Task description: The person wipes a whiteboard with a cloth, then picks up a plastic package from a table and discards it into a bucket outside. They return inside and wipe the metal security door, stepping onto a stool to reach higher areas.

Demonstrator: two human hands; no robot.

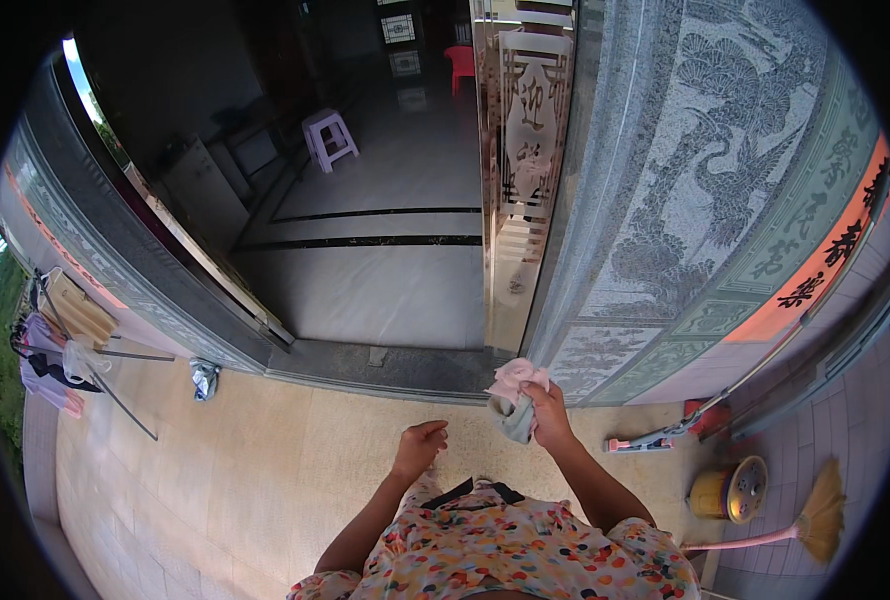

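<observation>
A crumpled cloth [514,405], part pink and part grey-green, is gripped in my right hand [551,418] just outside a doorway. The cloth hangs in front of the dark stone threshold [407,369], near the foot of the metal door leaf [518,285]. My left hand [419,450] hovers over the beige floor, its fingers loosely curled together. Nothing shows in it, though its palm side is partly hidden.
At right are a flat mop [640,444], a yellow metal bucket [711,495] and a straw broom [822,517]. A folding rack [134,416] with clothes stands left, near a silvery bag [204,379]. Indoors sits a lilac plastic stool [330,140]; carved stone [704,172] flanks the door.
</observation>
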